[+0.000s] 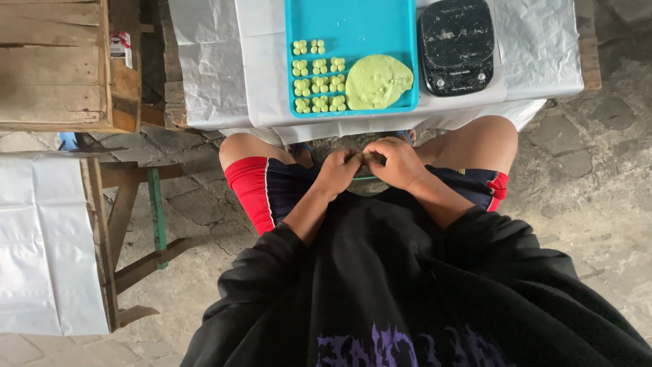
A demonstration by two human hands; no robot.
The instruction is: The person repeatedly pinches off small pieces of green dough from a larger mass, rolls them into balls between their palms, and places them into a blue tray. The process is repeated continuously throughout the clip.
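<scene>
A tiny bit of green dough [367, 158] is pinched between the curled-shut left hand [337, 171] and right hand [399, 163] over the lap, so it could easily be dropped onto the stone floor [598, 204].

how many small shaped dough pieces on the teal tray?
11 small pieces, all on the teal tray's left half: 2 in the far row, then three rows of 3. Another may be hidden between the left hand and right hand.

Left hand [337, 171], right hand [396, 163] — fingertips together
</scene>
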